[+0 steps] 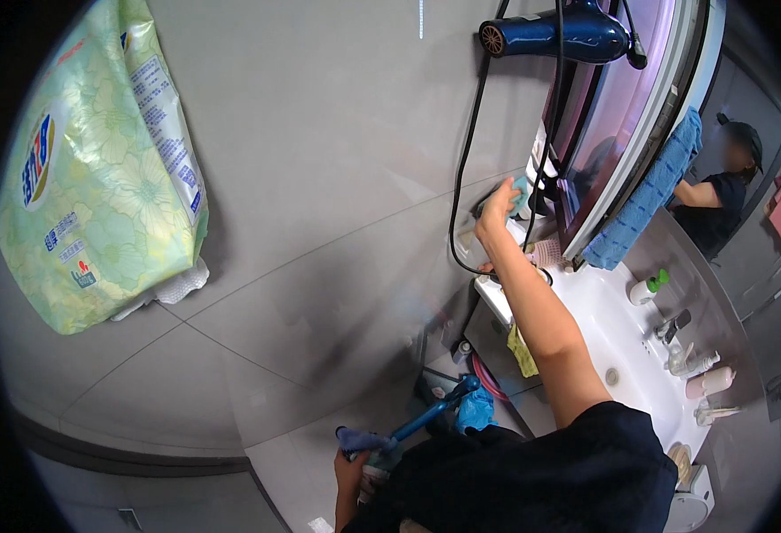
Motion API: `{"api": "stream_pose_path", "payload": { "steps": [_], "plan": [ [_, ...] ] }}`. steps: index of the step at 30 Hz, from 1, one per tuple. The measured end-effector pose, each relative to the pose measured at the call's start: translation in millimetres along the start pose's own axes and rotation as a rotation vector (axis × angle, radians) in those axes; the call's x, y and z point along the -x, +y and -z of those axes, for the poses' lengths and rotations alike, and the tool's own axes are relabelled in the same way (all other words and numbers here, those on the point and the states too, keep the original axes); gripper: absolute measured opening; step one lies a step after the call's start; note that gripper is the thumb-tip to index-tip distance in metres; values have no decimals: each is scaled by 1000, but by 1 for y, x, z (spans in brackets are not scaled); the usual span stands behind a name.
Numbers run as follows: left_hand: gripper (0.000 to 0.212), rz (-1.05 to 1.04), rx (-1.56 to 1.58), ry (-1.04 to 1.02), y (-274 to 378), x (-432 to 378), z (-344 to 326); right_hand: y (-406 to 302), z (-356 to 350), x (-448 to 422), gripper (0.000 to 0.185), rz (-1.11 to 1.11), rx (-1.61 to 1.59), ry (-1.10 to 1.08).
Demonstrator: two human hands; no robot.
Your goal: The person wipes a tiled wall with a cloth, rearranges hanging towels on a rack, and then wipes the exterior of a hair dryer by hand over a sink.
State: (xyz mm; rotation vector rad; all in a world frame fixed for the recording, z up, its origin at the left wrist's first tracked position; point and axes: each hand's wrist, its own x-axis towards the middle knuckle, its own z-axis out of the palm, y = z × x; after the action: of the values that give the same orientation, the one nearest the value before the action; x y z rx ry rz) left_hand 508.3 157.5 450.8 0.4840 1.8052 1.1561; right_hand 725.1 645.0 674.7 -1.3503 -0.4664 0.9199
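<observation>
My right hand (497, 206) reaches to the far corner of the washbasin counter, its fingers on a teal cloth or sponge (519, 196). White and dark items (538, 163) crowd the corner just beyond it. A black hair dryer cord (460, 193) loops down beside that hand. Low on the left, my left hand (350, 470) grips a bundled bluish-purple cloth (362, 440); other fabric shows below it. A blue tubular handle (423, 418) runs up from beside this bundle, and whether the hand touches it is unclear.
A blue hair dryer (563, 33) hangs on the wall near a mirror cabinet with a blue towel (650, 193). Bottles, including a pump bottle (643, 291), and a faucet (671, 326) line the white washbasin (590, 313). A green tissue pack (104, 173) hangs left. A yellow-green cloth (522, 351) hangs below the counter.
</observation>
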Motion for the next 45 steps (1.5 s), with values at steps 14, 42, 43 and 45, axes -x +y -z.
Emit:
{"api": "stream_pose_path", "payload": {
  "steps": [14, 42, 43, 45],
  "plan": [
    [50, -58, 27, -60, 2, -14, -1, -125, -50, 52, 65, 1201, 332, -62],
    [46, -200, -87, -9, 71, -9, -5, -140, -40, 43, 74, 1266, 534, -35],
    [45, -237, -144, 4, 77, -8, -5, -133, -39, 46, 74, 1264, 533, -39],
    [45, -272, -194, 26, 90, -6, -5, -109, -29, 62, 73, 1228, 287, -261]
  ]
}}
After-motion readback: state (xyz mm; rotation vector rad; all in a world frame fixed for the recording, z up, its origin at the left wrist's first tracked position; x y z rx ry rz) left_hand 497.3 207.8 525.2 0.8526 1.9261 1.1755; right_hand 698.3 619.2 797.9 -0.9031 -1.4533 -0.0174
